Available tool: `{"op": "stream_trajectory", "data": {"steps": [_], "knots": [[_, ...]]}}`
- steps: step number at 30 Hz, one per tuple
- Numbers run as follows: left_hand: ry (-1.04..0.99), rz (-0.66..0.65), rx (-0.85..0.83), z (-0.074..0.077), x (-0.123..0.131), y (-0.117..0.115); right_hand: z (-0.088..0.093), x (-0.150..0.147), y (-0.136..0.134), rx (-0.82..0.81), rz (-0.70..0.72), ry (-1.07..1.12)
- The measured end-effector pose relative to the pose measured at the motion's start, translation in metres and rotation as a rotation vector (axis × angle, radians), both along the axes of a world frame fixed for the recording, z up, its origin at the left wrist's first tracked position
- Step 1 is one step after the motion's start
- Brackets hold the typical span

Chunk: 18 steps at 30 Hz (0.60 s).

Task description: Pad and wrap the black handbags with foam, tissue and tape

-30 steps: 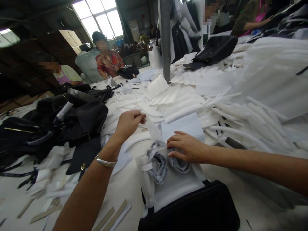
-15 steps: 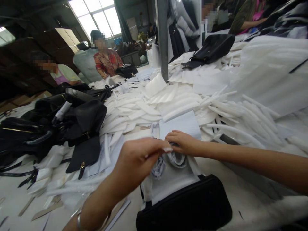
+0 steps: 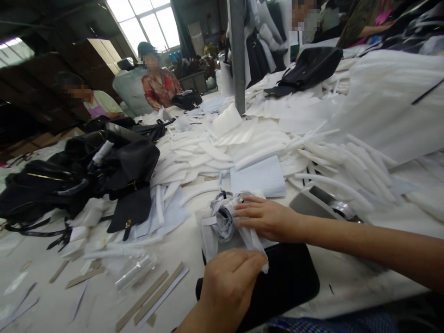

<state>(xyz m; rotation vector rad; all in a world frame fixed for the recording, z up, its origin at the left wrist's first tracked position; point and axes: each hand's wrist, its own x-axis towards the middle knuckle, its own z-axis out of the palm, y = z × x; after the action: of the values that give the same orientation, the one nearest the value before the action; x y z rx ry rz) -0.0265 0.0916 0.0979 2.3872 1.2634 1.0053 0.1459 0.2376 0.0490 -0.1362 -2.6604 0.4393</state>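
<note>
A black bag lies on the white table in front of me, with white wrapping over its upper part. Coiled, plastic-wrapped straps rest on the wrapping. My left hand is closed in a pinch on the lower edge of the white wrapping, above the black bag. My right hand lies with fingers extended on the wrapping, its fingertips beside the coiled straps. A light blue sheet lies just behind the hands.
Black bags are heaped at the left. White foam pieces cover the table's middle. A grey tape dispenser stands beside my right forearm. Cardboard strips lie front left. A metal post rises behind; other people work across the table.
My left hand has moved down and right, toward the bag, with the wrapping's edge. My right hand's fingers now lie flatter, and the coiled straps show more fully.
</note>
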Motion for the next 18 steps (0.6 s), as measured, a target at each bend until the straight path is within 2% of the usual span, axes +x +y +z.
{"op": "stream_trajectory", "data": {"steps": [3, 6, 7, 10, 12, 15, 18], "knots": [[-0.107, 0.056, -0.161, 0.0, -0.01, 0.003, -0.004, 0.001, -0.011, 0.015, -0.034, 0.036], [-0.024, 0.275, -0.153, 0.0, -0.033, 0.02, -0.001, -0.005, -0.018, -0.008, -0.082, 0.035], [0.063, 0.296, -0.133, 0.0, -0.042, 0.029, 0.001, -0.009, -0.02, -0.031, -0.094, 0.024], [0.368, 0.181, -0.166, -0.003, -0.061, 0.055, 0.005, -0.019, -0.027, -0.107, -0.134, -0.01], [0.51, 0.168, -0.223, -0.006, -0.07, 0.068, 0.006, -0.025, -0.032, -0.129, -0.15, -0.018], [0.557, 0.267, -0.3, -0.012, -0.079, 0.077, 0.005, -0.031, -0.038, -0.144, -0.155, -0.024], [0.46, 0.397, -0.384, -0.022, -0.09, 0.076, 0.005, -0.035, -0.044, -0.15, -0.136, -0.045]]}}
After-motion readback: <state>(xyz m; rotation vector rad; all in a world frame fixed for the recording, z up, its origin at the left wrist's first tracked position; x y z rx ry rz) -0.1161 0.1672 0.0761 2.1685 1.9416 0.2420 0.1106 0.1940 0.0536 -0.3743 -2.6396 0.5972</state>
